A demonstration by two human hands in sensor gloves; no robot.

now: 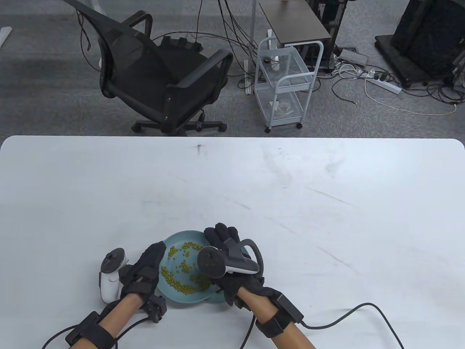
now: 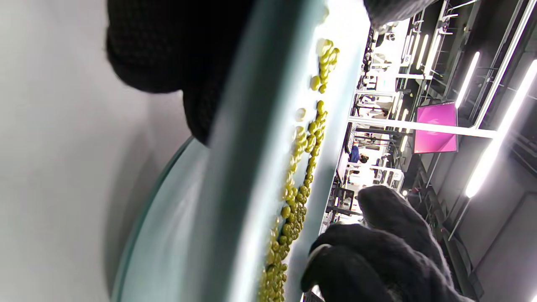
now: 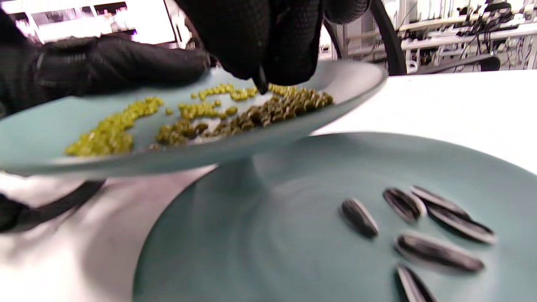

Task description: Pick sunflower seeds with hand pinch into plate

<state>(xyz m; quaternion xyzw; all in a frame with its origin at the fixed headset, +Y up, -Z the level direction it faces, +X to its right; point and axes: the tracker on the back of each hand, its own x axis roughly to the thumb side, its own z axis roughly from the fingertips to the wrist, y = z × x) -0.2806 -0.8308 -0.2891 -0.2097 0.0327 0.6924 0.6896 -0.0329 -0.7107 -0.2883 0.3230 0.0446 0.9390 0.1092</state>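
The seeds (image 3: 419,226), five or so striped ones, are lying on the lower plate (image 3: 260,251), which is sitting on the table (image 1: 232,189). Over its left part I'm holding a second plate (image 3: 50,138) in the air, tilted, strewn with small green-yellow beans (image 3: 113,134).

My right hand (image 1: 232,261) is hanging over the raised plate with its fingertips (image 3: 260,63) bunched together just above the beans; something thin and dark is poking out between them, likely a seed, though I can't tell for certain. My left hand (image 1: 145,269) is gripping the raised plate at its left rim, thumb on top and fingers (image 2: 168,50) underneath.

I'm judging that I'm midway through sorting: pulling a seed out from among the beans while several are already lying on the lower plate. The next move is calling for carrying the pinch clear of the raised rim, down over the lower plate near the other seeds, and only then parting the fingertips. The raised plate needs keeping steady, since a steeper tilt could send beans sliding off.
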